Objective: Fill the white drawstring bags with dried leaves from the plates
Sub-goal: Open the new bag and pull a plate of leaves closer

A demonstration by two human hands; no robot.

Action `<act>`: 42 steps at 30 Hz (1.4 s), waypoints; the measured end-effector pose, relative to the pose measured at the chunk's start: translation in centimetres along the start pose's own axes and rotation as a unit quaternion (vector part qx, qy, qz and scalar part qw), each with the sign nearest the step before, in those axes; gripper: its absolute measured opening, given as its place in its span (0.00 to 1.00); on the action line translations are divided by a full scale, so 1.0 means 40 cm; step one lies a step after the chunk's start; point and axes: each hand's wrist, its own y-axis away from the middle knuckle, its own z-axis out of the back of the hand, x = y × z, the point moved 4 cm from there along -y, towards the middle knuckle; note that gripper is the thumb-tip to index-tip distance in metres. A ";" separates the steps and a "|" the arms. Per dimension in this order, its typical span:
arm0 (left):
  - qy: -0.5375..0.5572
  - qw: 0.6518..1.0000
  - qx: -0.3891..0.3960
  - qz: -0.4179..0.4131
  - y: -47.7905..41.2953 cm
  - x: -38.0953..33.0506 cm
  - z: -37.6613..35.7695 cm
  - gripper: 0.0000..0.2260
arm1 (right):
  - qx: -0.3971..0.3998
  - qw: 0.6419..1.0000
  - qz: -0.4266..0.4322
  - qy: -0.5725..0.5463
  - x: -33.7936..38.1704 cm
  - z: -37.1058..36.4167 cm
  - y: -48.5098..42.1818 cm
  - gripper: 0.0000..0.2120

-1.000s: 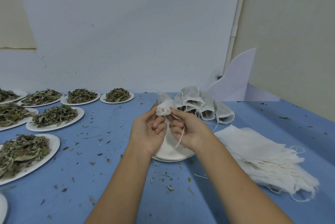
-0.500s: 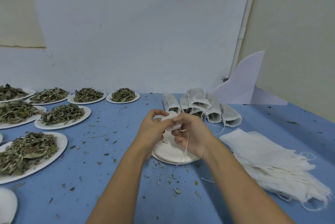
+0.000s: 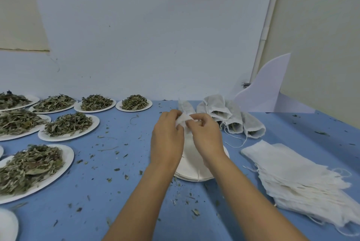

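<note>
The white drawstring bag (image 3: 183, 121) is pinched at its gathered top between the curled fingers of the left hand (image 3: 167, 139) and those of the right hand (image 3: 207, 137), thumb against forefinger on each side, so both hands are closed on it and nothing else is held. Most of the bag's body is hidden behind the hands, so its long axis cannot be told for certain. The mouth is judged to be in the course of being drawn closed. Directly under the fingers a stack of empty paper plates (image 3: 194, 176) is seen. Just beyond the fingers and to their right the pile of filled bags (image 3: 233, 122) is laid, nearer to the right hand, so that hand is the one expected to set the bag down. Further right the flat empty bags (image 3: 292, 172) are stacked. Well to the left, plates (image 3: 70, 155) heaped with dried leaves (image 3: 29, 164) are spread over the blue table (image 3: 116, 192)
</note>
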 end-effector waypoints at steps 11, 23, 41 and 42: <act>-0.092 0.996 -0.001 0.021 -0.092 0.031 0.029 0.15 | 0.101 0.881 0.205 0.414 0.022 -0.080 -0.060 0.10; 0.040 0.985 -0.113 0.126 -0.179 0.190 0.072 0.10 | 0.067 0.974 0.104 0.189 0.035 -0.138 -0.176 0.14; 0.135 0.951 -0.109 0.256 -0.291 0.346 -0.012 0.15 | 0.033 0.994 -0.008 0.103 -0.026 -0.252 -0.303 0.13; 0.054 0.961 -0.087 0.258 -0.301 0.366 -0.008 0.17 | 0.030 0.994 -0.012 0.104 -0.033 -0.254 -0.311 0.13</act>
